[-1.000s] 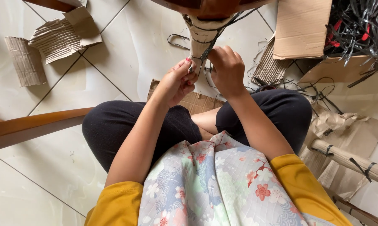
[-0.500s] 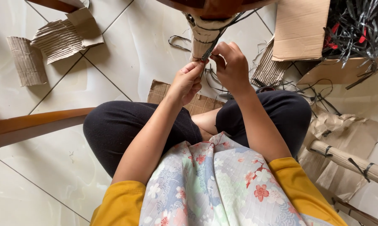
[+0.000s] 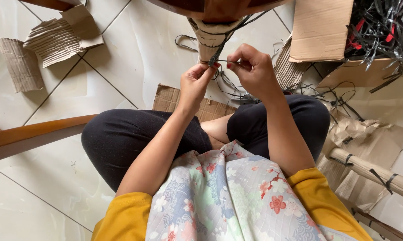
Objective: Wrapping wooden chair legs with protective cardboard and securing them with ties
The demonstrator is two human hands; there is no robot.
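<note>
**Hands pinch a dark strap at the wrapped furniture leg**

Both hands have lifted slightly away from the paper-wrapped leg (image 3: pixel 210 38) since half a second ago, and the strap between them now stands out more plainly; everything else keeps its place.

Largest first, taking the wrapped leg as landmark: the pale tiled floor (image 3: pixel 134 49) spreads all round it; the person sits cross-legged just below it, in black trousers, a floral apron and yellow sleeves; a dark wooden furniture frame (image 3: pixel 219 6) meets the leg's top at the upper edge; right of the leg lies an open cardboard box (image 3: pixel 320 29) full of black and red strap offcuts (image 3: pixel 380 27); far left of it lie corrugated cardboard scraps (image 3: pixel 54 40); a flat cardboard sheet (image 3: pixel 170 98) lies on the floor below the leg, partly under the knees; a wooden rail (image 3: pixel 36 131) runs well to its lower left; a paper-wrapped rod (image 3: pixel 371 169) bound with black ties lies well to its lower right, on crumpled brown paper.

The left hand (image 3: pixel 193 85) is just below the leg, thumb and forefinger clenched on the dark strap (image 3: pixel 219 56), which runs up along the leg's wrapping; the right hand (image 3: pixel 253 69), just right of the leg, pinches the same strap's other stretch between its red-nailed fingertips (image 3: pixel 229 65); loose black strap ends trail on the floor beneath both hands.
</note>
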